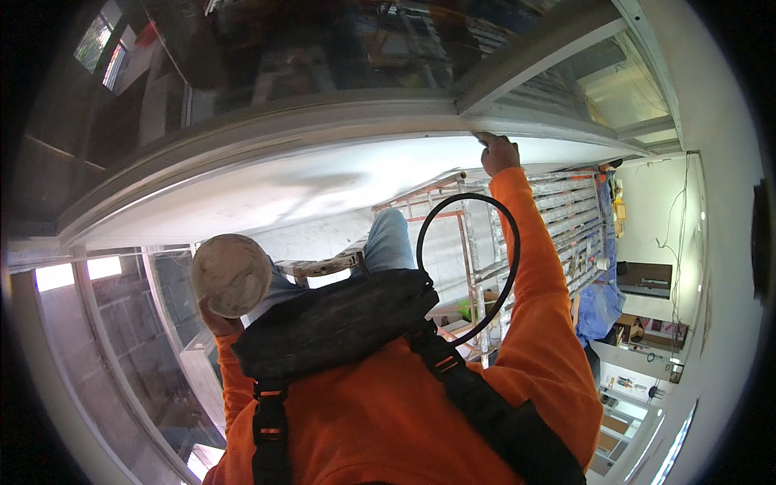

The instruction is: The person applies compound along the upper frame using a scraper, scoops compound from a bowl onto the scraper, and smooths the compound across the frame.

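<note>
Two hands: left hand is gripping the tub; right hand is at the lower edge of window frame, fingers bent; if it grips something, I cannot tell.
One tub: round, whitish, against the left hand, which is at its near side; well apart from the right hand.
One window frame: grey.
One cable: black, looped beside the right sleeve.
Straps: two, black.

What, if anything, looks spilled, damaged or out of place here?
Nothing looks clearly spilled or broken. The black cable stands out: its loose loop overlaps the right sleeve in view. The round container in the left hand looks smeared.
</note>
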Demonstrator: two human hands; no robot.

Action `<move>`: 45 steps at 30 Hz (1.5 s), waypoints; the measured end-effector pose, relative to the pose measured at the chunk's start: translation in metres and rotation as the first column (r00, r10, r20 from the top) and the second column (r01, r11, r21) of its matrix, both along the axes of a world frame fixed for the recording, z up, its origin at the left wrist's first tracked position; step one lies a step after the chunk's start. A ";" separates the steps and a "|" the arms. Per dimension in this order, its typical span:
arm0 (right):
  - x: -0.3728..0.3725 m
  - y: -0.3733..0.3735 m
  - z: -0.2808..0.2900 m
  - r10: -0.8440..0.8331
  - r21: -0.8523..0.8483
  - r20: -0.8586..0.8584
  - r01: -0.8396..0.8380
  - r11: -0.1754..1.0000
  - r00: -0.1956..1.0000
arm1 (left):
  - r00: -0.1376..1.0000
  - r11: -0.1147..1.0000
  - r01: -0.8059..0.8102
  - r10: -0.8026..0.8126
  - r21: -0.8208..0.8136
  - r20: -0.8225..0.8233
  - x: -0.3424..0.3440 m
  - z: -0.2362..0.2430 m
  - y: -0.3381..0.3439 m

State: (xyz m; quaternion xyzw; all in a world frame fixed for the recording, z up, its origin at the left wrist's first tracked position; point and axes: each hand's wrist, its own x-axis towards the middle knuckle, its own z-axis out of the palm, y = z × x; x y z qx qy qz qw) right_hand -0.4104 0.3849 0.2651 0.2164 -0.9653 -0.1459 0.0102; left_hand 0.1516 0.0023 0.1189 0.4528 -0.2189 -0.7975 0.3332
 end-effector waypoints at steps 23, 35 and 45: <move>-0.031 0.047 0.033 0.159 -0.094 0.054 -0.153 0.984 0.986 | 0.999 1.000 -0.012 0.010 -0.029 -0.040 -0.009 0.017 0.005; -0.050 0.051 0.011 -0.369 -0.108 0.008 0.367 0.924 0.929 | 0.999 0.997 -0.026 0.024 -0.068 -0.030 -0.010 0.021 0.001; 0.008 -0.014 0.049 -0.088 -0.253 0.188 0.134 0.958 0.978 | 0.997 1.000 0.005 -0.004 0.010 -0.083 -0.017 0.013 0.001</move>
